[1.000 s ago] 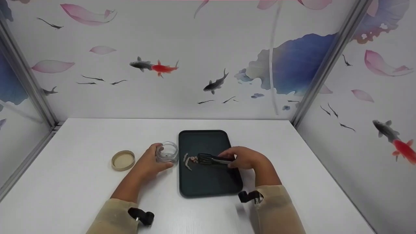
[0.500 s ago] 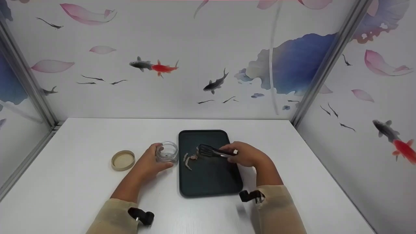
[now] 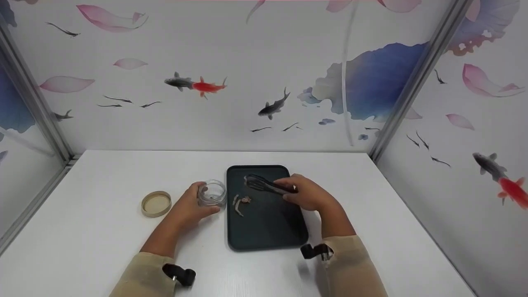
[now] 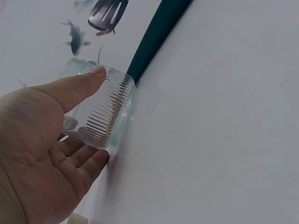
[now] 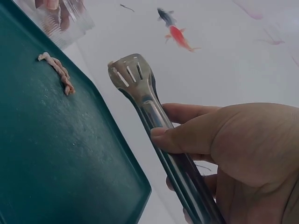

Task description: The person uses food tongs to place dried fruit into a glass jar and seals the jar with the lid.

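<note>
My left hand (image 3: 193, 207) holds a clear glass jar (image 3: 212, 194) upright on the table, left of a dark green tray (image 3: 268, 231). In the left wrist view the thumb lies along the ribbed jar (image 4: 96, 116), with the fingers on its other side. My right hand (image 3: 307, 192) grips metal tongs (image 3: 262, 183) above the tray. A small brownish piece (image 4: 105, 32) shows at the tongs' slotted tip in the left wrist view. Several pale brown, twisted dried strips (image 3: 238, 208) lie at the tray's left side. One such strip (image 5: 58, 72) shows clearly in the right wrist view.
A round beige lid (image 3: 156, 204) lies on the white table (image 3: 103, 247), left of my left hand. Behind the table stands a white wall (image 3: 231, 123) painted with fish and petals. More panels with metal posts (image 3: 412, 82) close off both sides.
My right hand has moved the tongs away from the strips, up toward the tray's far end, taking a small piece along. The left hand and the jar have stayed still.
</note>
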Available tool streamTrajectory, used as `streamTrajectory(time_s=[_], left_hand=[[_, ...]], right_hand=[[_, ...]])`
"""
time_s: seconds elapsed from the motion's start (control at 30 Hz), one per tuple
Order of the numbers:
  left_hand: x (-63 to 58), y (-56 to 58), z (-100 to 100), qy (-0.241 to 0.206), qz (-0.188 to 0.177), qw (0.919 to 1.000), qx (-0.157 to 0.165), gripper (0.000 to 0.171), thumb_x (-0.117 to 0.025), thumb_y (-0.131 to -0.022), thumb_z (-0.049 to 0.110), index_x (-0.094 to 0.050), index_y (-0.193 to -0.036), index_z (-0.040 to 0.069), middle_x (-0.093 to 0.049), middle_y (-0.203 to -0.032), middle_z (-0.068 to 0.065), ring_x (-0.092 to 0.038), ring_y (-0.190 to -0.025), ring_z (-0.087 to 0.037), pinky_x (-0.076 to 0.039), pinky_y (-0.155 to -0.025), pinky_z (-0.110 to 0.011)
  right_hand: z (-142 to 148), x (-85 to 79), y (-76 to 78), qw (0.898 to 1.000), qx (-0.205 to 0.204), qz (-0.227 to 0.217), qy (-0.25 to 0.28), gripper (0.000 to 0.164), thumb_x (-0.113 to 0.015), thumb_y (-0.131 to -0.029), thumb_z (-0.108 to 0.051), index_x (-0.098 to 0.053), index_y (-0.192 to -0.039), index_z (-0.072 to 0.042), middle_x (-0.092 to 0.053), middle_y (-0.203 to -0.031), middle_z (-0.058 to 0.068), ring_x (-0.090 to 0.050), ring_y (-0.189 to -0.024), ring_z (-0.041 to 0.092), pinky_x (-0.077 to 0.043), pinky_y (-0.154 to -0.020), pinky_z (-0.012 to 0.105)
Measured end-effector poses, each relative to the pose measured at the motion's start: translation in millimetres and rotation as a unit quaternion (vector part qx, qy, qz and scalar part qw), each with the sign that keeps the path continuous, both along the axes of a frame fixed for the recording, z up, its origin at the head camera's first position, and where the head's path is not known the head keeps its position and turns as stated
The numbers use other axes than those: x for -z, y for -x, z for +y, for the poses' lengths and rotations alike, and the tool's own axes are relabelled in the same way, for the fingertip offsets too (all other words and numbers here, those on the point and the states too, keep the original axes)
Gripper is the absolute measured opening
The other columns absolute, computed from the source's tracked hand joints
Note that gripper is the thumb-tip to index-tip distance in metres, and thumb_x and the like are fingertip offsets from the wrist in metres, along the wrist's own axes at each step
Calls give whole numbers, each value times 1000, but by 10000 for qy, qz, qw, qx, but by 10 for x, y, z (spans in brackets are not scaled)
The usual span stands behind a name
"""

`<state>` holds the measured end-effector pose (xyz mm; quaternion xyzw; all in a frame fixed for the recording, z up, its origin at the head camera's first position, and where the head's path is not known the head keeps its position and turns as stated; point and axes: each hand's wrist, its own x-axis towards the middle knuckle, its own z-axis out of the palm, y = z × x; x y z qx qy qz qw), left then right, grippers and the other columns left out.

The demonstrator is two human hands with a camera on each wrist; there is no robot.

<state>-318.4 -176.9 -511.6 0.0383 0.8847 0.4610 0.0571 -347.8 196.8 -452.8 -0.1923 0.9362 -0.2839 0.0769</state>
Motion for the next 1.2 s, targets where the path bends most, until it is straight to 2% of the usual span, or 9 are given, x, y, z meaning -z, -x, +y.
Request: streamTrajectory(time_s=[0.1,0.2,0.47,0.7,0.83,1.2], left_hand=[[-1,1,4,20,5,10000,6,101,-86,-92,40,-26,-166,6,-38,-172,-20,-33,-162,-42,-31,-131,-59],[-4,-3,5,10,1,10000,4,101,-86,-92,39,-27,-166,6,-38,-172,-20,-33,-162,-42,-30,-132,-58],[9,6,-9,151,-71,9999,0,103,-86,-91,46,-26,-167,10,-37,-172,-19,-30,-163,-42,-30,-131,-60],[19,23,-7,149,12,9999,27,102,-87,-91,43,-27,-166,8,-38,-171,-21,-31,-163,-42,-29,-132,-59],[22,30,-6,123,29,9999,28,102,-87,-90,42,-28,-166,7,-37,-171,-22,-31,-163,-42,-28,-132,-59],[23,27,-7,144,47,9999,29,103,-87,-90,44,-27,-166,8,-41,-170,-20,-35,-160,-42,-31,-131,-59]], right_hand=[[-63,7,-9,10000,8,66,2,50,-69,-106,-19,-61,-151,-37,-61,-144,5,-59,-131,26,-48,-116,56],[-131,8,-23,9998,-9,174,13,50,-68,-106,-20,-59,-153,-37,-60,-146,4,-58,-133,25,-47,-118,56],[-313,5,-62,9986,-68,483,208,49,-69,-106,-22,-61,-153,-32,-64,-132,0,-59,-111,21,-52,-103,48],[-497,48,-122,9948,-361,917,266,49,-67,-107,-23,-59,-155,-30,-62,-131,1,-59,-108,19,-52,-98,44],[-581,71,-152,9940,-499,947,236,49,-66,-108,-23,-58,-155,-31,-61,-130,1,-58,-108,17,-52,-96,41],[-746,115,-214,9934,-513,949,396,49,-67,-107,-23,-58,-155,-34,-61,-132,-2,-59,-108,15,-52,-93,37]])
